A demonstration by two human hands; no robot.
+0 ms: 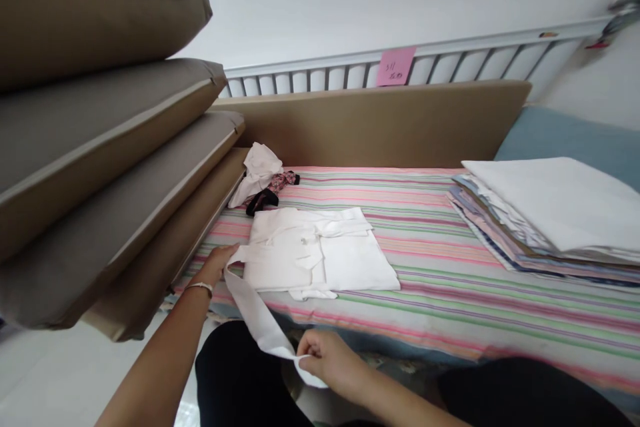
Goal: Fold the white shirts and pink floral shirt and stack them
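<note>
Striped cloth [430, 240] beneath white garment [295, 257], beside brown cushions [165, 193].

white folded garment [295, 253] flat on striped cloth [430, 240], long white strip [257, 313] hanging slack over the near edge

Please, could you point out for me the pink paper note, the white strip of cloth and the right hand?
Pink paper note [395, 67]: head view, its middle.
White strip [261, 321]: head view, hanging part.
Right hand [327, 361]: head view, its back.
</note>
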